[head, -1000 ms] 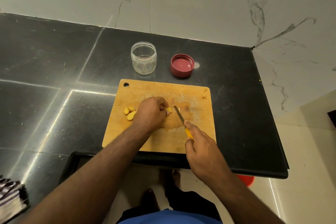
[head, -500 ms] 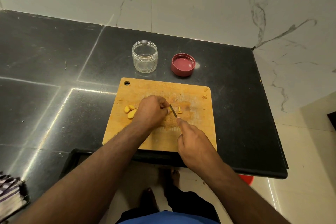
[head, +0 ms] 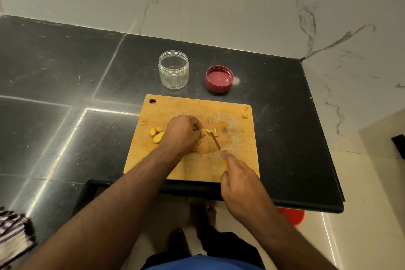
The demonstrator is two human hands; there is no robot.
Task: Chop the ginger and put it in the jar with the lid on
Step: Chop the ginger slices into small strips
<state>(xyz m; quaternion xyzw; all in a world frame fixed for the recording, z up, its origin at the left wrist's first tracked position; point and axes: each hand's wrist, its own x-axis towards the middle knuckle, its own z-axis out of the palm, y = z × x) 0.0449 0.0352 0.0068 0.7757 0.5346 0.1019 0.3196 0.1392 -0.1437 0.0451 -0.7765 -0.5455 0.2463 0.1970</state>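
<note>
The black table (head: 65,85) fills the middle of the frame, and the wooden cutting board (head: 236,160) lies at its near edge, centre of the picture. Above the board, the clear jar (head: 173,69) stands upright and holds nothing that I can see; its red lid (head: 219,79) lies just to the right of it, hollow side up. So, as I judge it, I am partway through the chopping: filling the jar and closing it are both left to do.

My left hand (head: 182,133) sits in the middle of the board, knuckles up, fingers curled down and pinching the ginger piece (head: 206,131) that I am cutting. My right hand (head: 241,182) comes in from the lower right, fingers clamped round the yellow handle of the knife (head: 215,141), forefinger stretched along the spine, the blade slanting up and left to meet the ginger beside my left fingertips. A few small cut bits (head: 215,132) lie just right of the blade. Three whole chunks (head: 156,135) wait at the board's left side, touching one another, uncut.
</note>
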